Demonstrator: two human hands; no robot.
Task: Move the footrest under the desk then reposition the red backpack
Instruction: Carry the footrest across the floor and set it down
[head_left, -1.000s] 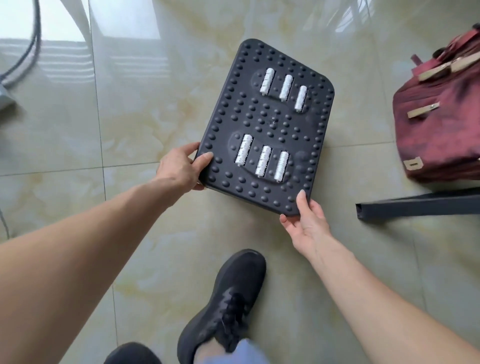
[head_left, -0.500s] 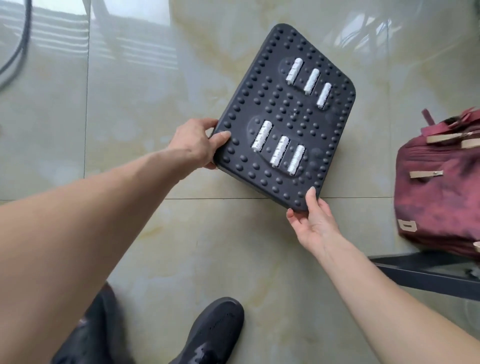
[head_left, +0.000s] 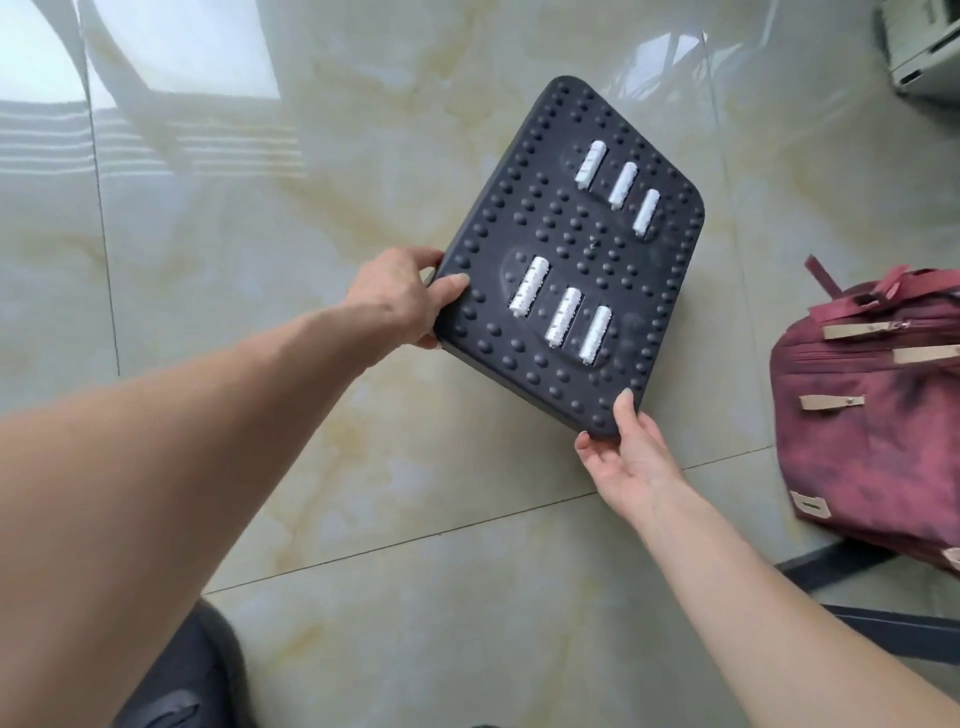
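Two hands, left hand (head_left: 400, 296) and right hand (head_left: 631, 454), grip the studded black footrest (head_left: 571, 249), now carried farther across the tiled floor (head_left: 260, 218), leaving the red backpack (head_left: 872, 421) untouched at right.

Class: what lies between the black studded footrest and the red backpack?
Only bare glossy floor tile, seen in the head view, separates the black studded footrest from the red backpack.

Both hands (head_left: 400, 296) (head_left: 631, 460) outstretched, fingers clamped.
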